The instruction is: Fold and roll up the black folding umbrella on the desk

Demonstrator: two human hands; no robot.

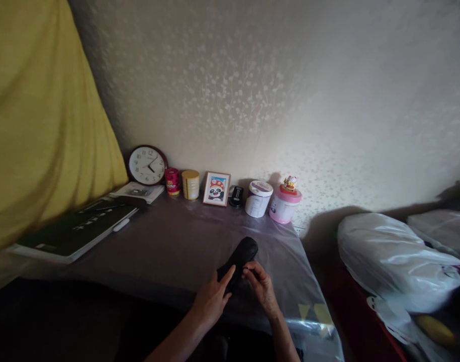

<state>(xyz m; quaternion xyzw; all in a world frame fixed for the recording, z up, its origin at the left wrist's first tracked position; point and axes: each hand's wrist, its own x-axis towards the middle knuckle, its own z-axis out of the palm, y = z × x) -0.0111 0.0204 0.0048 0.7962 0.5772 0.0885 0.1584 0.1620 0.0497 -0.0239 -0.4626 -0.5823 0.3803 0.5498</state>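
A long black object (246,250) with a rounded far end lies at a slant over the front part of the table; it looks soft, like a shoe or a rolled pouch, and I cannot tell its kind. My left hand (210,296) grips its near end from the left, index finger stretched along the top. On its right side my right hand (262,286) is closed, thumb and forefinger pinched together against the object's edge. Whatever sits in that pinch is too small to make out.
Along the wall stand a round clock (148,166), a red can (172,182), a yellow tin (191,185), a framed panda picture (216,189), a white tub (259,199) and a pink tub (284,203). A dark green board (82,226) lies left; white bags (395,256) are right.
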